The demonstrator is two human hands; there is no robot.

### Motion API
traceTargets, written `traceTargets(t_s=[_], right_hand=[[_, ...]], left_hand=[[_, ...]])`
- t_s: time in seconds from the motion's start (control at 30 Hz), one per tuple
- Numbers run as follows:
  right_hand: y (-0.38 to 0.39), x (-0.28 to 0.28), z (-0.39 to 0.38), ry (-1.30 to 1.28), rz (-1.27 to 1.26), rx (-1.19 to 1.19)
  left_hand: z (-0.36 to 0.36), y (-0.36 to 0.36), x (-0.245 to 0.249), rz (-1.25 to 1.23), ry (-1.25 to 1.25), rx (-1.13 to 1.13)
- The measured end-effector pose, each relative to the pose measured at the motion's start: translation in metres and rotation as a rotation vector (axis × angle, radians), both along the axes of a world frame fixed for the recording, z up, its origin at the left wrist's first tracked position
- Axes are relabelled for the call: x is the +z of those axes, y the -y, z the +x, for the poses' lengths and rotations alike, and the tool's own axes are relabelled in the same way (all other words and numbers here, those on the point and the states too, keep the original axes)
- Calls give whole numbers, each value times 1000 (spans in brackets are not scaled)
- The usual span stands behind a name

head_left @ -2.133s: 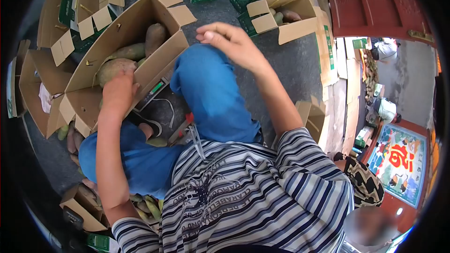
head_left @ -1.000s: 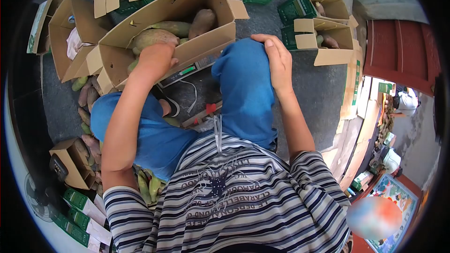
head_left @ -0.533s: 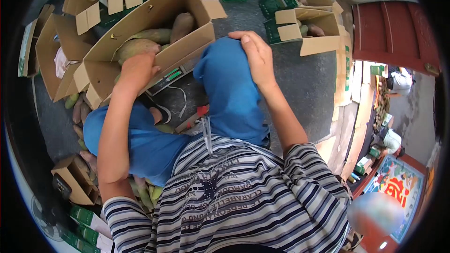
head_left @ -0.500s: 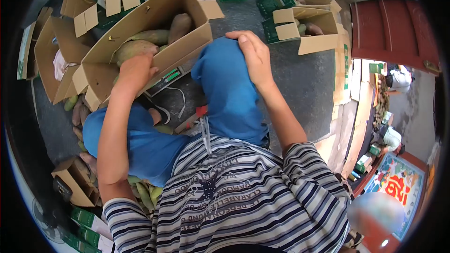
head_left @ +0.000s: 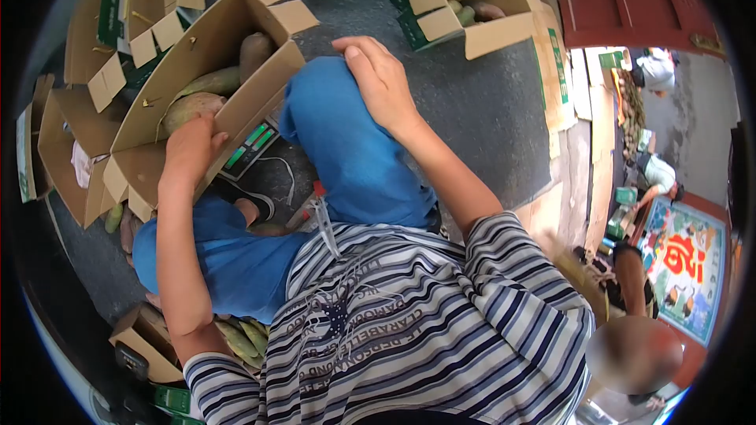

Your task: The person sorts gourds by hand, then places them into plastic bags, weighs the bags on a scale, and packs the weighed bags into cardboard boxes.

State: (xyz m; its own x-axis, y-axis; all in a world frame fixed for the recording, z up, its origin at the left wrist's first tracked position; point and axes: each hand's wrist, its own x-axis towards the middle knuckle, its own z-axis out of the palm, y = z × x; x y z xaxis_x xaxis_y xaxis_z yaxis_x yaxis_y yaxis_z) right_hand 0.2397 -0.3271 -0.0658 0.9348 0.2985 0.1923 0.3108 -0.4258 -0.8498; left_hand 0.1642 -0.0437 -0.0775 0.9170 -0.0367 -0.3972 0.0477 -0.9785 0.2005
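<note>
My left hand reaches over the near wall of a long cardboard box, its fingers curled against a large pale-brown tuber. Its fingertips are partly hidden. Beside that tuber lie a greenish tuber and a darker brown one. My right hand lies on my raised blue-trousered knee, fingers stretched out and holding nothing. Under the box, a scale with a green-lit display shows between the box and my knee.
Open boxes stand at the upper left; another box at the upper right holds tubers. Green tubers and a small carton lie beside my left leg. A co-worker is close by at lower right; other people are farther off.
The view has shifted, so the box, my hands and knee appear further left. My left hand stays at the large tuber and my right hand on the knee. A nearby person's arm has come into view.
</note>
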Motion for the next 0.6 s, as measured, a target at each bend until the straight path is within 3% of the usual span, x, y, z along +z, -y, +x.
traceTargets(t_s=[0.27, 0.5, 0.6], right_hand=[[52, -16, -8, 129, -251, -151], [174, -27, -44, 344, -767, -454], [227, -64, -95, 253, -868, -539]], left_hand=[[-2, -3, -7, 9, 46, -28], [-2, 0, -3, 4, 42, -21], [-4, -2, -8, 18, 52, -28]])
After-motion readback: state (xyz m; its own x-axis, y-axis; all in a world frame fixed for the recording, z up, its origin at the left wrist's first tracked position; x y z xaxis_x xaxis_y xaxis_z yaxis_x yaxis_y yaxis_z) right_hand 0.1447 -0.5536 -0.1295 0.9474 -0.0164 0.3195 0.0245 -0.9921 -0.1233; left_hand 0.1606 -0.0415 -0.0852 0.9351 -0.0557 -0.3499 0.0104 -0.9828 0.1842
